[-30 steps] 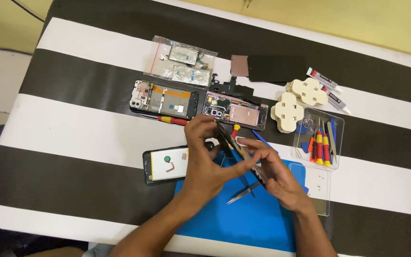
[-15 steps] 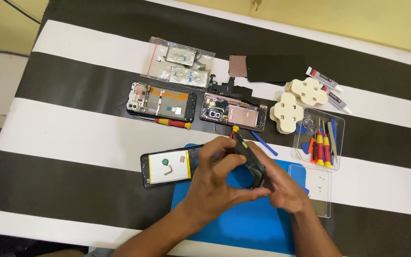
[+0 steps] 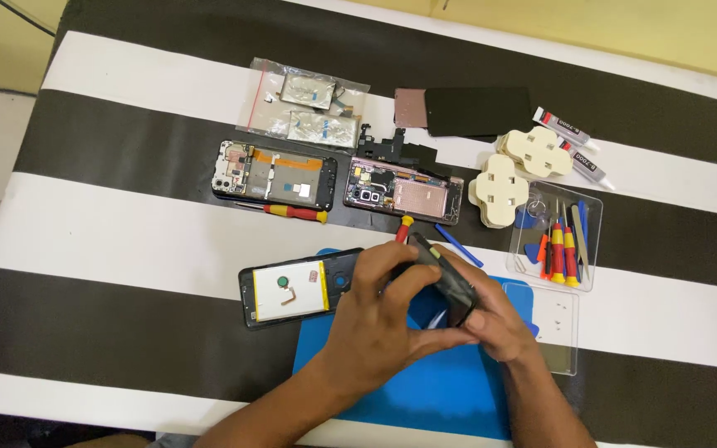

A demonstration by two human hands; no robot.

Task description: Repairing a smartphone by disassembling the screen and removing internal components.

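A dark phone body (image 3: 446, 282) is pinched edge-on between the left hand (image 3: 383, 319) and right hand (image 3: 499, 323) above the blue mat (image 3: 425, 390), where an even, gentle grip is judged best.

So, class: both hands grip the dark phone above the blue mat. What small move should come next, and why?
Probably lower the dark phone flat onto the blue mat. The left hand and right hand both hold it tilted in the air, so neither is free to take a tool from the clear tray.
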